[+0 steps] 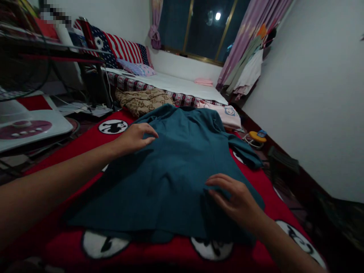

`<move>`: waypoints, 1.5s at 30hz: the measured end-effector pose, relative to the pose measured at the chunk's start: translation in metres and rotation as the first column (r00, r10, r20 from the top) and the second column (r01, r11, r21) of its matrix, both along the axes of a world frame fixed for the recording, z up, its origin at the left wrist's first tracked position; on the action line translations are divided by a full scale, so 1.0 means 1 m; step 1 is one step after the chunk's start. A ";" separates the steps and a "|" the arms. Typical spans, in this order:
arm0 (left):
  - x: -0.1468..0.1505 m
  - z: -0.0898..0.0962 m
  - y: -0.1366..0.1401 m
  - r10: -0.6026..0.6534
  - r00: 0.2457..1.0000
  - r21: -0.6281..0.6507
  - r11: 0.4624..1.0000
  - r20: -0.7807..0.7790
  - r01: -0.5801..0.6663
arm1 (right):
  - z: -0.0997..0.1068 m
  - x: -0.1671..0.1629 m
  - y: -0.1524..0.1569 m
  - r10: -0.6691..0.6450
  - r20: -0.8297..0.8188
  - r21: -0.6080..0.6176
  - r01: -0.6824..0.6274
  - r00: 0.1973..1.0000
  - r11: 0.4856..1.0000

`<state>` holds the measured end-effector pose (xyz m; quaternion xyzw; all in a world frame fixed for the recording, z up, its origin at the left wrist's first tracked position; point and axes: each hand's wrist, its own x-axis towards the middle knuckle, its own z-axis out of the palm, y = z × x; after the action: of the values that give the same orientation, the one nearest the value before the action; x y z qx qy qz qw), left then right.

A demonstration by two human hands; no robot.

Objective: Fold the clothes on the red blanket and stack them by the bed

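A teal long-sleeved garment (182, 163) lies spread out on a red blanket (54, 182) printed with black-and-white round motifs. Its collar end points away from me and its hem is toward me. Over its left side hovers my left hand (138, 138), thumb and fingers apart with nothing between them. My right hand (234, 195) is above the lower right part of the cloth, its fingers curved and parted from the thumb. Whether the right fingertips touch the fabric I cannot tell. One sleeve stretches out to the right, past the blanket's edge.
Behind the garment lie a brown patterned cloth (145, 99) and a folded pale pink cloth (227, 116). Farther back is a bed (182, 83) under a window. A desk (57, 53) and a white appliance (34, 121) stand left. At right is a yellow stool (257, 136).
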<state>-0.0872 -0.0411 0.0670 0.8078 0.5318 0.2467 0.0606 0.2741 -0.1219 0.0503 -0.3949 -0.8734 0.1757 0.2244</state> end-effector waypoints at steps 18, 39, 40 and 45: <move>0.061 -0.084 0.020 -0.100 0.934 -0.058 0.995 -0.344 0.085 | -0.013 0.086 0.010 -0.572 -0.228 -0.636 0.324 0.788 0.700; 0.058 -0.035 0.007 -0.362 0.922 -0.340 0.891 -0.134 0.300 | 0.018 0.006 0.090 -0.273 0.124 0.041 0.270 0.954 0.962; 0.054 -0.031 0.008 -0.362 0.929 -0.357 0.880 -0.079 0.313 | 0.010 -0.019 0.101 -0.211 0.088 0.065 0.206 0.974 0.976; -0.008 -0.010 0.023 0.208 0.971 -0.105 0.975 0.121 -0.196 | -0.048 -0.090 0.138 -0.239 0.167 0.086 0.227 0.957 0.970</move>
<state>-0.0951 -0.0184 0.0573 0.7278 0.6171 0.2794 0.1070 0.1837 0.0159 0.0027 -0.5015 -0.8424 0.0838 0.1785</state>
